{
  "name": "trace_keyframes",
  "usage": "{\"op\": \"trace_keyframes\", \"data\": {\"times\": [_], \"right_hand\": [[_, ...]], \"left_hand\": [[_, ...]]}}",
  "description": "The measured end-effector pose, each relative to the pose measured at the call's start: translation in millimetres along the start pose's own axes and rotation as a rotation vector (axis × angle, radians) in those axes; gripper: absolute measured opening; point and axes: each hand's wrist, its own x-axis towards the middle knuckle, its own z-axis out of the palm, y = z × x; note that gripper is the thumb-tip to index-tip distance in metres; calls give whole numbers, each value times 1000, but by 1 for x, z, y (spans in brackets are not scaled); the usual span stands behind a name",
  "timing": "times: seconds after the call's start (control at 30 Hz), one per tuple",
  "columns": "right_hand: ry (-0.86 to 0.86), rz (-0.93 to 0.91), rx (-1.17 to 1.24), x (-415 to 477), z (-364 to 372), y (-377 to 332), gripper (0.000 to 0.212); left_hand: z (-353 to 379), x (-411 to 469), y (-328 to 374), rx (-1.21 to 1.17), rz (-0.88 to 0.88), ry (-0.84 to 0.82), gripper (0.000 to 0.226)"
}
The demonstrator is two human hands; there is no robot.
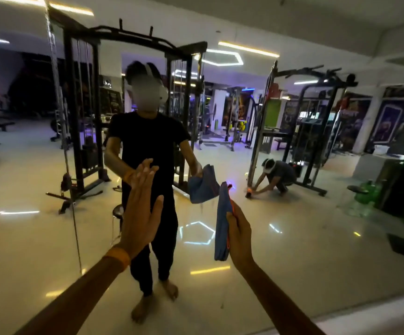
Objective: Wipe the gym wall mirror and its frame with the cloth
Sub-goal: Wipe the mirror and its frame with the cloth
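Head view, left hand [143,211] flat on mirror [305,238], right hand [241,234] gripping cloth [221,226]

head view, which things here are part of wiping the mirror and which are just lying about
For the job:
mirror
blue cloth

Just about, all seen as reflections:
cable machine
green jugs
crouching person

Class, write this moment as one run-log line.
left hand: open, flat against mirror | right hand: grips folded blue cloth
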Motion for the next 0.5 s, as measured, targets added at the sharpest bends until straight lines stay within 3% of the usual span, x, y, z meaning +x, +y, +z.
{"op": "trace_keyframes", "data": {"times": [0.03,0.13,0.17,0.27,0.5], "right_hand": [[-8,41,31,-6,-6,1,32],[23,246,196,-25,-17,10,88],[23,282,225,-31,-21,9,90],[96,373,143,-44,-30,-8,28],[-24,403,181,-102,-43,-14,32]], "left_hand": [[8,-12,5,-8,-37,-19,63],[30,-46,23,-34,-177,-44,69],[37,-57,29,-15,-205,-61,72],[57,-85,45,10,-245,-93,71],[92,-151,100,-73,-444,-124,59]]}}
